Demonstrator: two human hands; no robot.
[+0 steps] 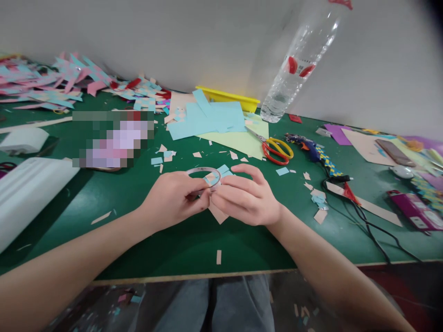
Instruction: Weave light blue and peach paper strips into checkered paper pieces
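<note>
My left hand point(177, 196) is closed around the left side of a thin, pale roll of tape point(204, 168), which stands out above the fingers. My right hand point(249, 198) meets it at the roll's right edge, thumb hidden, fingers curled in a pinch at the tape. The two hands' fingertips nearly touch. A cream paper piece point(218, 215) shows just below the fingertips, and small blue paper pieces point(224, 171) show behind the roll. Ahead and to the right lie scissors point(277, 150) with red and yellow handles.
Blue sheets point(214, 121) lie before a yellow tray point(228, 97). A water bottle point(294, 69) stands against the wall. Paper strips point(41, 83) are heaped at the back left. A blue glue gun point(309, 150) with a black cord lies at right. A blurred-out phone point(117, 143) is at left.
</note>
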